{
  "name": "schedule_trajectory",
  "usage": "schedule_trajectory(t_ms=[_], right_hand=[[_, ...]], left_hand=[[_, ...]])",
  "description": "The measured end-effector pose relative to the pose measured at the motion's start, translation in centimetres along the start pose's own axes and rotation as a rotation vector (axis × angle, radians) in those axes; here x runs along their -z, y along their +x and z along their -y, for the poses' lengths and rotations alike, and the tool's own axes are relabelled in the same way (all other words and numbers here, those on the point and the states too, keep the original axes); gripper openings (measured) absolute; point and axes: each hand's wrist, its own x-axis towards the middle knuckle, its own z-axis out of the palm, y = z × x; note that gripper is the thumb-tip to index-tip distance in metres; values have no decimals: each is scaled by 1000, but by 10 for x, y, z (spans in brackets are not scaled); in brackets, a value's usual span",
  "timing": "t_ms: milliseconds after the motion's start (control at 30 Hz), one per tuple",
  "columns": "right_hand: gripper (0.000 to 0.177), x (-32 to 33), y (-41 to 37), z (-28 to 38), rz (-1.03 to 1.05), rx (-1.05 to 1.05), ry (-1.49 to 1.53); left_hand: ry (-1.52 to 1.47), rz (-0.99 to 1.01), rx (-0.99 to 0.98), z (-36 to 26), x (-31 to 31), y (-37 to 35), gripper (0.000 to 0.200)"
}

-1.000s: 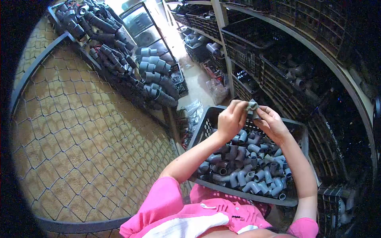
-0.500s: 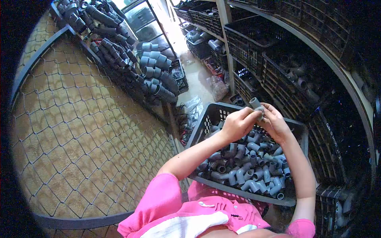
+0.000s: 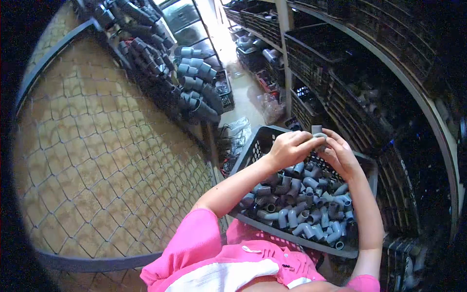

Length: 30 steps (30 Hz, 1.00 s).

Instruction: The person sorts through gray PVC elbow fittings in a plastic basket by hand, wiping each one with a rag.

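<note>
Over the far side of a black plastic crate [image 3: 335, 250], both hands meet around a grey plastic pipe fitting [image 3: 317, 129]. My left hand [image 3: 292, 149] pinches it from the left, and my right hand [image 3: 342, 155] has its fingers curled on it from the right. One short round end pokes up between the fingertips; the lower part is hidden by the fingers. Below the hands, the crate holds many loose grey elbow fittings [image 3: 305, 229], lying at all angles.
A chain-link mesh panel [image 3: 102, 160] in a metal frame covers the left side. Beyond it, larger grey pipe fittings [image 3: 197, 73] are stacked. Shelves with black crates [image 3: 311, 63] line the right. Clear plastic bags [image 3: 238, 129] lie on the floor behind the crate.
The fitting has turned and sits slightly lower between the fingers, its open end no longer facing me. Both hands stay together on it. The view has shifted slightly.
</note>
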Motion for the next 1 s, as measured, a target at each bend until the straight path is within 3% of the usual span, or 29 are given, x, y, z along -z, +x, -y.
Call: schedule_trajectory(t_ms=[133, 333, 533, 667, 867, 1000], right_hand=[[36, -8, -3, 4, -15, 18, 1], [34, 8, 3, -5, -68, 41, -16], [31, -2, 3, -5, -63, 40, -63], [31, 3, 5, -11, -117, 41, -116], [33, 0, 3, -8, -52, -5, -155], [32, 8, 8, -12, -115, 45, -110]], left_hand=[[-24, -90, 214, 5, -1, 0, 44], [52, 36, -68, -3, -10, -3, 46], [41, -77, 103, 10, -4, -2, 44], [42, 35, -67, 0, -16, -8, 46], [57, -38, 156, 11, -6, -2, 46], [-44, 53, 28, -4, -16, -6, 44]])
